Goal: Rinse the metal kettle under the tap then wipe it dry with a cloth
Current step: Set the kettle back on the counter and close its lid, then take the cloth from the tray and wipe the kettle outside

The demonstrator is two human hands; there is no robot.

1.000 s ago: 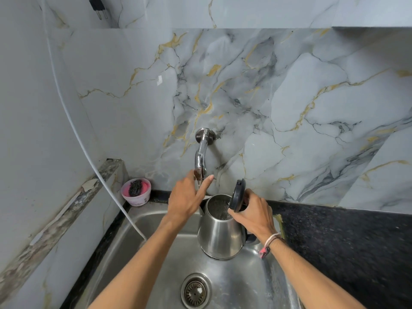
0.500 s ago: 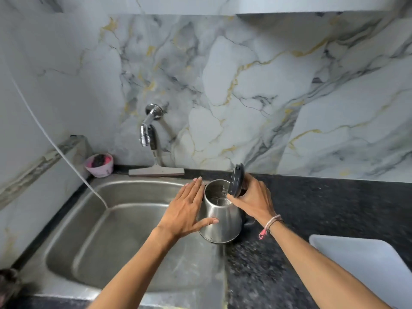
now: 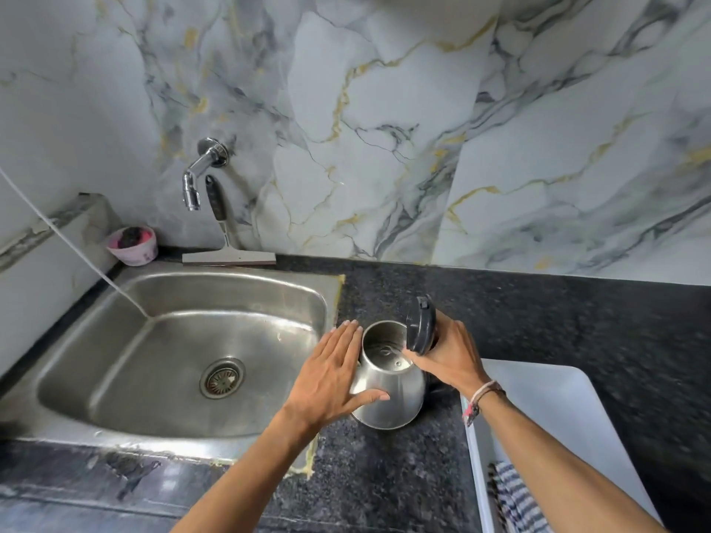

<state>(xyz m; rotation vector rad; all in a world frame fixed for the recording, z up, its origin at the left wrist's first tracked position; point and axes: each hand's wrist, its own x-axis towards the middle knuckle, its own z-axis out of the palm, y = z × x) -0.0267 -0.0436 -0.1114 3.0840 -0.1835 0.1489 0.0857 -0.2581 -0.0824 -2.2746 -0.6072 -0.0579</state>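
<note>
The kettle (image 3: 388, 394) is brushed shiny metal with a matt black plastic lid (image 3: 421, 325). The sink (image 3: 115, 409) is dull scratched steel; the surface (image 3: 558, 317) is speckled dark stone.

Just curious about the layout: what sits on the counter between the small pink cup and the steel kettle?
In the head view, the stainless steel sink fills that stretch between the small pink cup and the steel kettle, with the person's left hand against the kettle's side.
</note>
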